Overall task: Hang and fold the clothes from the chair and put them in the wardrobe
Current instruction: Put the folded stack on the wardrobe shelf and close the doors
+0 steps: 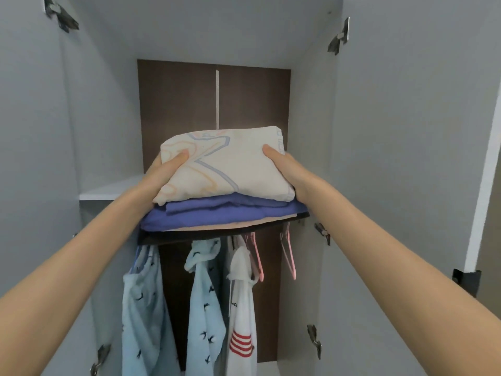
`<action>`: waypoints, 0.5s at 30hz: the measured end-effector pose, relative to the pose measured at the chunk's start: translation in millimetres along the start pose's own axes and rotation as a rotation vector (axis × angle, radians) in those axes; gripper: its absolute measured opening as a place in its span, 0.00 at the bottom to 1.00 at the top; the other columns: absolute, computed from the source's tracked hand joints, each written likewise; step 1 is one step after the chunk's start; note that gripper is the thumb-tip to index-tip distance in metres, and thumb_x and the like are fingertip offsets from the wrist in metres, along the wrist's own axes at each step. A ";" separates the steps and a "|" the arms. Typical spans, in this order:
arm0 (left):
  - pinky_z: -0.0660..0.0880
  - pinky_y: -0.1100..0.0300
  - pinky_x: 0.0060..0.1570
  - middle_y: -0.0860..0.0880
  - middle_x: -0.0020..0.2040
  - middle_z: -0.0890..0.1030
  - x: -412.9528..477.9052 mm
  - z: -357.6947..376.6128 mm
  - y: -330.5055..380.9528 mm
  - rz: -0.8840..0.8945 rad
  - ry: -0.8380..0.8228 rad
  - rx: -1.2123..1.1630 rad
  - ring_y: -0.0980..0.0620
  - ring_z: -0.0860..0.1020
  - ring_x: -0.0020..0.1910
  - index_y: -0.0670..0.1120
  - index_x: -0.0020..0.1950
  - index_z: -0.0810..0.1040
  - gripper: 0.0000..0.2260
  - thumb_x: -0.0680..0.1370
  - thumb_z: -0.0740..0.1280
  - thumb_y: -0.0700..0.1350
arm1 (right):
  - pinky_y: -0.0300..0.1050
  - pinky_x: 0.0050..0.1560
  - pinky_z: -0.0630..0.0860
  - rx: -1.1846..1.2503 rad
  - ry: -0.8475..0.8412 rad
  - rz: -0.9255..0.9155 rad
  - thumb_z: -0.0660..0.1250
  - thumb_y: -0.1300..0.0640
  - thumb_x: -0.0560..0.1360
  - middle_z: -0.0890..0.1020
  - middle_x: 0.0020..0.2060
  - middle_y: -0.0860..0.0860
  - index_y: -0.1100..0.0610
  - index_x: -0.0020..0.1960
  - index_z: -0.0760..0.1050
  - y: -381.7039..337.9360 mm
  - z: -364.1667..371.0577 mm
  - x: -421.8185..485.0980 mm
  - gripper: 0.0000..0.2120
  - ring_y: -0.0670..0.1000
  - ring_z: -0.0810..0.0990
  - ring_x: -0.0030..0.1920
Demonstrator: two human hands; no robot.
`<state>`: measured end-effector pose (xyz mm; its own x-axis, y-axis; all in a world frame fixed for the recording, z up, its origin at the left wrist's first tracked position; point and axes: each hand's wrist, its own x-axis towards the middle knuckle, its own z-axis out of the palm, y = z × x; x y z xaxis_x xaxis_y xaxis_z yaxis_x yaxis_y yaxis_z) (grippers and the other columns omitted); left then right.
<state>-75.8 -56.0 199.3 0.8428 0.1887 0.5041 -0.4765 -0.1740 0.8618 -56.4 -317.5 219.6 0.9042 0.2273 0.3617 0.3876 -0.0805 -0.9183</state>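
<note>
A stack of folded clothes (225,191) is held up in front of the open wardrobe, level with its white shelf (108,189). On top lies a cream piece with pastel lines, under it blue, peach and black pieces. My left hand (162,172) grips the stack's left side, thumb on top and fingers hidden beneath. On the right side my right hand (287,166) grips it the same way.
Below the shelf hang two light blue bird-print garments (143,308), a white garment with red stripes (241,316) and empty pink hangers (288,253). Both wardrobe doors (406,158) stand open at the sides. The wardrobe's back panel (176,104) is dark brown.
</note>
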 end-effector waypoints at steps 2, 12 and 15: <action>0.71 0.69 0.46 0.55 0.58 0.79 25.7 -3.8 -2.3 0.021 -0.002 0.019 0.61 0.77 0.53 0.49 0.69 0.71 0.20 0.79 0.63 0.54 | 0.42 0.53 0.76 0.002 -0.004 -0.006 0.60 0.43 0.79 0.81 0.58 0.51 0.54 0.69 0.70 -1.4 3.6 28.5 0.23 0.51 0.81 0.55; 0.74 0.71 0.37 0.57 0.50 0.78 170.3 -20.4 -45.3 -0.025 -0.101 0.069 0.62 0.77 0.47 0.53 0.64 0.70 0.13 0.80 0.62 0.54 | 0.48 0.64 0.73 -0.025 0.046 0.079 0.59 0.39 0.78 0.80 0.59 0.53 0.54 0.70 0.69 23.4 25.5 165.2 0.26 0.54 0.79 0.58; 0.74 0.64 0.48 0.51 0.58 0.79 218.7 -22.0 -70.8 -0.059 -0.178 0.065 0.55 0.79 0.54 0.51 0.68 0.70 0.21 0.78 0.64 0.58 | 0.47 0.65 0.72 -0.004 0.053 0.137 0.59 0.40 0.79 0.80 0.59 0.55 0.56 0.68 0.71 38.1 28.5 200.1 0.25 0.55 0.79 0.59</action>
<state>136.8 18.8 249.8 0.9026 0.0273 0.4296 -0.4125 -0.2307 0.8813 134.1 -247.4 252.4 0.9569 0.1624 0.2409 0.2603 -0.1108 -0.9591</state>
